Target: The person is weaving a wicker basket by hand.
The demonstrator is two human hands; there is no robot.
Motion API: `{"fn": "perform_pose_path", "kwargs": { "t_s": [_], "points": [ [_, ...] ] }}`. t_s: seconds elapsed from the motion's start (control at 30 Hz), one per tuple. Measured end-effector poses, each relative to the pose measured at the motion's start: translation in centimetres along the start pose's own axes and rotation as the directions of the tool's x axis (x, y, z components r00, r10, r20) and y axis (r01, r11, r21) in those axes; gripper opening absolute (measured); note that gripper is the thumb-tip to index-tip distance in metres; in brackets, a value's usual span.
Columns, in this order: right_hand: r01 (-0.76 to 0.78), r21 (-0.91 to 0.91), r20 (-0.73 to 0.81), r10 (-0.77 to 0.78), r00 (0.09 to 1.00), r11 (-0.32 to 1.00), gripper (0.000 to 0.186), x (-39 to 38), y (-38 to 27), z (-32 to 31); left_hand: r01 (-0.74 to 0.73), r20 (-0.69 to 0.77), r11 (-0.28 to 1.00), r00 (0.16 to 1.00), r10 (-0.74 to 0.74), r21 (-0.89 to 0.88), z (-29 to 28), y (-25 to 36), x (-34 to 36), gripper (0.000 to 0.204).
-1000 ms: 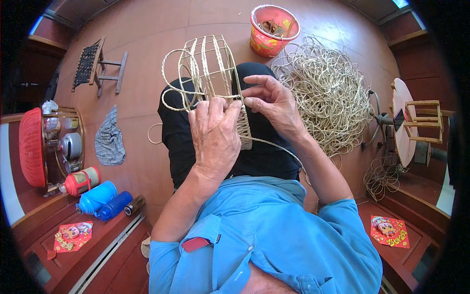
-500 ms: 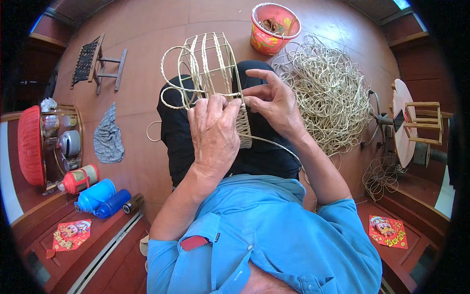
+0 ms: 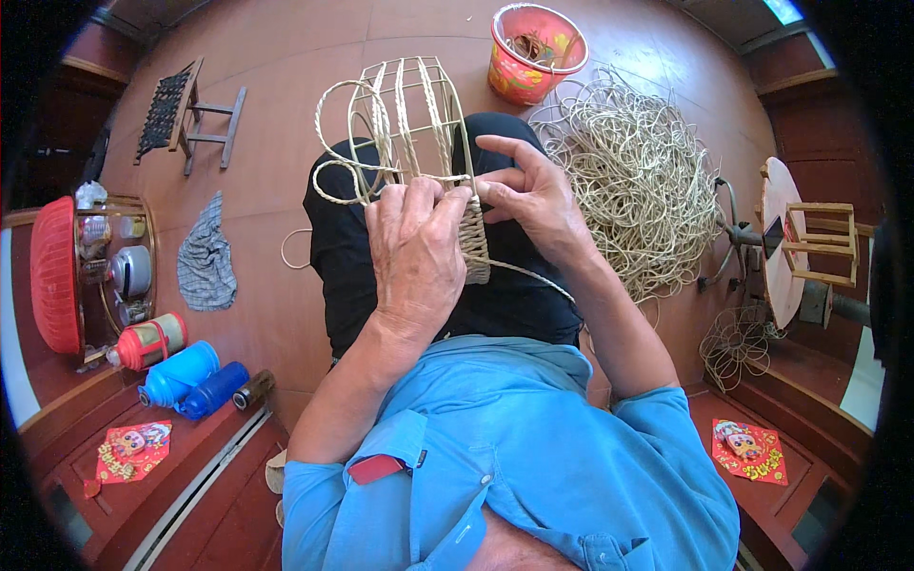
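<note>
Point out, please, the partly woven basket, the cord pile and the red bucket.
Partly woven basket (image 3: 473,230), head view: on its woven side.
Cord pile (image 3: 640,186), head view: on the middle of the heap.
Red bucket (image 3: 521,84), head view: on its outer wall.

A sky-blue, short-sleeved button-front shirt (image 3: 552,428) is worn, its neck left open and its cloth creased across the front. A small pale round button (image 3: 486,479) is set on the front. On the left chest a patch pocket (image 3: 402,433) is sewn in the same blue; in its mouth a flat red item (image 3: 375,468) is partly shown, and a tiny dark tag (image 3: 421,459) is fixed beside it. The legs are covered by plain black trousers (image 3: 352,276), overlapped at the waist by the shirt's rumpled hem (image 3: 514,350)
</note>
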State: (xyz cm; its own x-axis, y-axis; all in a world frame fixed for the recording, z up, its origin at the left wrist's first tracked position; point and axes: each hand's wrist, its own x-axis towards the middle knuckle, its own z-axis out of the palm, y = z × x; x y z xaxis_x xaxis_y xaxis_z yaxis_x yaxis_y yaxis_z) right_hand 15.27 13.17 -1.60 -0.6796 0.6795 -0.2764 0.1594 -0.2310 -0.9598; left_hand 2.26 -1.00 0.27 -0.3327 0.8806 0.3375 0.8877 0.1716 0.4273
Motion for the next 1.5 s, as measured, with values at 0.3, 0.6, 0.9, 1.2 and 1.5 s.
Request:
{"fn": "perform_pose_path", "kwargs": {
  "t_s": [0.3,0.6,0.9,1.2,1.5],
  "points": [
    [-0.028,0.353,-0.102,0.069,0.992,0.935,0.023,0.1,1.5,0.7,-0.001,-0.071,0.998,0.997,-0.003,-0.065,0.4,-0.5,-0.2,0.029],
    [-0.114,0.637,0.099,0.066,0.993,0.763,0.009,0.2,2.0,0.2,0.001,-0.138,0.998,0.99,-0.009,-0.057,0.2,0.6,-0.1,0.027],
    [-0.034,0.756,-0.017,0.071,0.997,0.654,0.014,0.2,1.0,-7.2,-0.098,-0.052,0.993,0.994,0.101,0.06,3.1,1.3,1.5,0.014],
    [0.294,0.671,-0.612,0.285,0.737,0.68,0.025,-2.6,10.5,-37.9,-0.128,-0.054,0.982,0.989,0.137,0.138,3.1,2.2,1.9,0.005],
    [-0.105,-0.575,-0.627,-0.355,0.693,0.811,0.047,-5.5,13.0,-46.9,-0.101,-0.127,0.987,0.988,0.086,-0.124,3.0,1.5,1.8,0.008]
  ]
}}
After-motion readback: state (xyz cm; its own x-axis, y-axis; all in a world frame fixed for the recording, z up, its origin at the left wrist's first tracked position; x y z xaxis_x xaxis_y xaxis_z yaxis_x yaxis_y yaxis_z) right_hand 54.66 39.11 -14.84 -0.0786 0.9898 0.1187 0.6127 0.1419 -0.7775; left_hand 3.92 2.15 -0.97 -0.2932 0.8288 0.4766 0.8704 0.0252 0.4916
